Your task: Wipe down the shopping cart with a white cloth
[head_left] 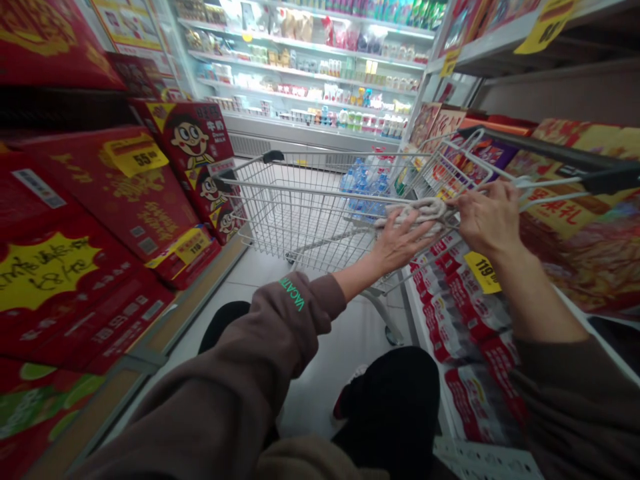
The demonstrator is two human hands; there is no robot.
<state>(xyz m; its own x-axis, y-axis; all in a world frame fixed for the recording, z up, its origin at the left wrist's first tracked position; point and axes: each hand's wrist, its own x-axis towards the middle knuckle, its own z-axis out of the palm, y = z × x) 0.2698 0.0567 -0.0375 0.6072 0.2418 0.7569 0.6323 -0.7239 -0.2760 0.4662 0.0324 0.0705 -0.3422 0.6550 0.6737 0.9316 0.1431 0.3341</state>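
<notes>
A wire shopping cart stands in front of me, its basket reaching away to the left. Against its near side lies a bundle of pale, thick rope, looped and bunched. My left hand rests over the bundle, fingers curved onto it and pressing it to the wire. Just to the right, my right hand is closed, its fingertips pinched at the rope's end beside the cart frame. What lies under those fingertips is partly hidden. The cart's dark handle runs behind and above the right hand.
Red gift boxes with yellow price tags are stacked on the left. A lit refrigerated shelf spans the back. Bottled water packs show beyond the cart. Shelves of red-and-white packages and boxes line the right. Tiled floor lies beneath.
</notes>
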